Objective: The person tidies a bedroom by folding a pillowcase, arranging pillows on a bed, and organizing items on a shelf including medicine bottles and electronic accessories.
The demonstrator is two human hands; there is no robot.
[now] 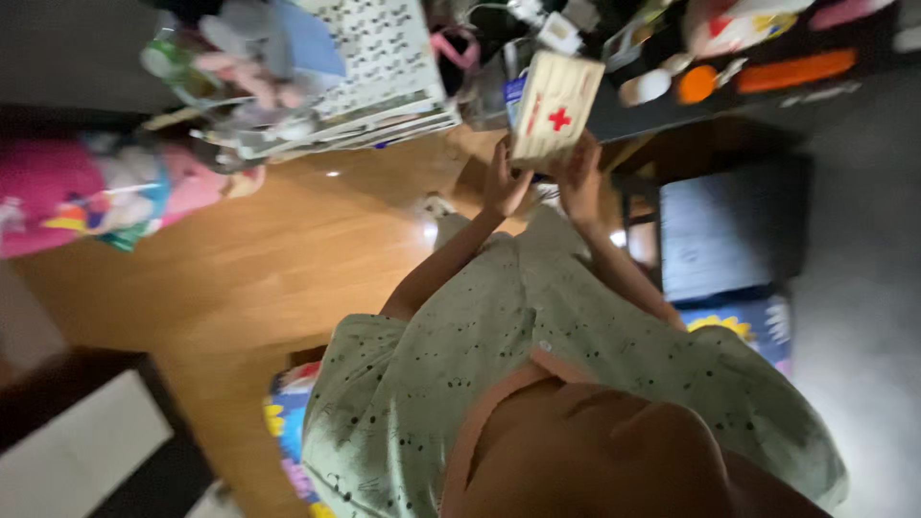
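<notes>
Both of my hands are raised in front of me and hold a flat cream-white box (554,107) with a red cross on its face. My left hand (503,184) grips its lower left edge. My right hand (579,178) grips its lower right edge. The box is tilted and held up just in front of a cluttered dark table (662,107). My green speckled garment (537,355) fills the lower middle of the view.
On the table lie orange and white items (758,69). A stack of white patterned boards (379,67) and soft toys (240,58) sits upper left, with pink plush toys (67,192) at far left. Wooden floor (288,259), a dark cabinet (729,230), a colourful mat (743,326).
</notes>
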